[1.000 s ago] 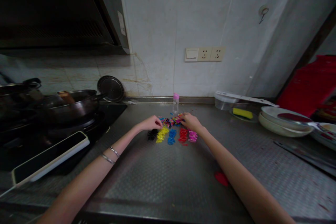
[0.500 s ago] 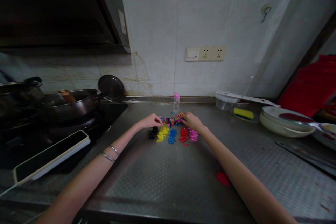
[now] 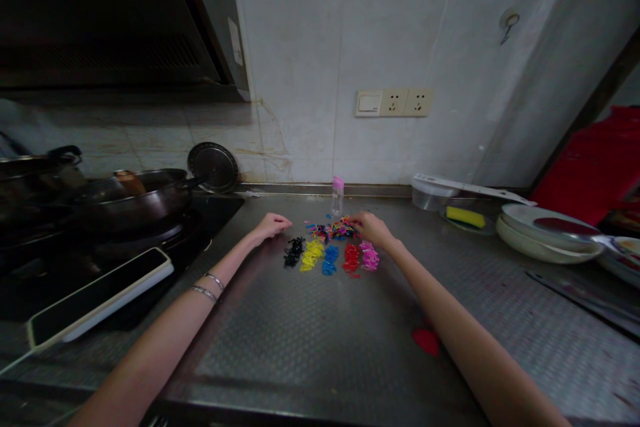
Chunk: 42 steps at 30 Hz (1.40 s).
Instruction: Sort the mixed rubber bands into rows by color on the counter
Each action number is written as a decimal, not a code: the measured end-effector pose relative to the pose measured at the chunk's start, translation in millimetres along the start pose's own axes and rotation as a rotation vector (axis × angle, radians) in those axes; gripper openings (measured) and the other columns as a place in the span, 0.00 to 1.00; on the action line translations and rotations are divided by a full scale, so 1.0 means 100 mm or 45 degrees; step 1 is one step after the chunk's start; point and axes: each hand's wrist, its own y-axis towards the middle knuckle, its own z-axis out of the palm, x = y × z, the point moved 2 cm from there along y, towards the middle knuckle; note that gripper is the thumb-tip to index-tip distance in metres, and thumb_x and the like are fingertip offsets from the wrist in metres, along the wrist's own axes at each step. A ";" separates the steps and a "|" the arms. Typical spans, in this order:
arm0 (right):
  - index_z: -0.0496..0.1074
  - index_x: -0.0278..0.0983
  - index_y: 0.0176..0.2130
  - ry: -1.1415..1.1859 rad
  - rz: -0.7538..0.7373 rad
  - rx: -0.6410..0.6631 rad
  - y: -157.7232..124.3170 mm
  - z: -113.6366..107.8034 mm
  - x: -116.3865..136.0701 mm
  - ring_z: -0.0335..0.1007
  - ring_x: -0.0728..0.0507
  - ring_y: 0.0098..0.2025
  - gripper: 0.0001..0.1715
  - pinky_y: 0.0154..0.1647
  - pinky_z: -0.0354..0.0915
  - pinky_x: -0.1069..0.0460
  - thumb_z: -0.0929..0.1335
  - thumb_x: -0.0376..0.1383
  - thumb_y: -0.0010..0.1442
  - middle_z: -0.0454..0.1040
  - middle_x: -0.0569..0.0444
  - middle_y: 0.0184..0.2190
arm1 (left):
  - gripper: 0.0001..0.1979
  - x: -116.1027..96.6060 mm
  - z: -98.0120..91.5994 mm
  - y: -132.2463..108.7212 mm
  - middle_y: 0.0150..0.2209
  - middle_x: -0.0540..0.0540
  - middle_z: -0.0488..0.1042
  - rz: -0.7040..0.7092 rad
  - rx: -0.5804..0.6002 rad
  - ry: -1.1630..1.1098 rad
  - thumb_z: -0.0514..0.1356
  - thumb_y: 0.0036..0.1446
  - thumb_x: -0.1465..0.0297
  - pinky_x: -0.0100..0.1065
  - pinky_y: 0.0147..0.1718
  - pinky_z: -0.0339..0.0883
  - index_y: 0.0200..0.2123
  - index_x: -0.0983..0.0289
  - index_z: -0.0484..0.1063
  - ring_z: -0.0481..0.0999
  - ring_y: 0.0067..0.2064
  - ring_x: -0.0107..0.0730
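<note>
My left hand [image 3: 271, 225] hovers just left of the mixed pile, thumb and fingers pinched; anything between them is too small to make out. My right hand [image 3: 373, 228] touches the right end of the pile of mixed-colour small rubber bands [image 3: 327, 231], its fingers pressed together and their tips partly hidden. In front of that pile lie separate heaps in a row: black bands [image 3: 294, 252], yellow bands [image 3: 312, 255], blue bands [image 3: 330, 260], red bands [image 3: 351, 259] and pink bands [image 3: 369, 256]. Behind stands a clear bottle with a pink cap [image 3: 338, 196].
At left, a phone [image 3: 100, 297] leans by the stove with a pan [image 3: 135, 203] on it. To the right are a plastic tub [image 3: 430, 195], a yellow sponge [image 3: 465, 217], stacked bowls [image 3: 547, 240] and a knife [image 3: 585, 300]. A red piece [image 3: 425, 341] lies near my right forearm.
My left hand has moved left, off the mixed pile and the black heap, which now shows fully. My right hand has shifted slightly right and remains at the pile.
</note>
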 end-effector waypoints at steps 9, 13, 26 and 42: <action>0.73 0.36 0.40 0.297 0.027 -0.152 0.04 -0.08 -0.18 0.69 0.47 0.38 0.15 0.39 0.61 0.55 0.63 0.35 0.54 0.75 0.51 0.37 | 0.21 0.11 0.03 0.02 0.19 0.49 0.66 -0.033 -0.095 -0.060 0.60 0.41 0.58 0.24 0.15 0.45 0.33 0.69 0.74 0.55 0.17 0.18; 0.74 0.34 0.39 0.344 0.019 -0.211 0.06 -0.16 -0.21 0.69 0.47 0.35 0.15 0.38 0.62 0.55 0.63 0.33 0.52 0.75 0.50 0.35 | 0.18 0.12 0.03 0.02 0.19 0.50 0.66 -0.007 -0.105 -0.037 0.60 0.42 0.61 0.24 0.16 0.47 0.31 0.69 0.74 0.56 0.18 0.19; 0.73 0.34 0.41 0.433 -0.132 -0.007 -0.17 -0.19 0.06 0.67 0.48 0.31 0.17 0.33 0.62 0.55 0.63 0.34 0.52 0.75 0.53 0.30 | 0.17 0.06 0.02 -0.02 0.16 0.48 0.64 -0.040 -0.159 -0.067 0.60 0.41 0.61 0.25 0.15 0.47 0.30 0.69 0.74 0.56 0.16 0.19; 0.73 0.34 0.40 0.542 -0.096 -0.019 -0.48 -0.10 0.03 0.69 0.47 0.33 0.17 0.37 0.62 0.55 0.64 0.30 0.48 0.75 0.53 0.32 | 0.12 0.02 0.06 -0.05 0.17 0.50 0.68 0.016 -0.227 -0.043 0.60 0.40 0.65 0.26 0.19 0.52 0.27 0.69 0.74 0.61 0.19 0.23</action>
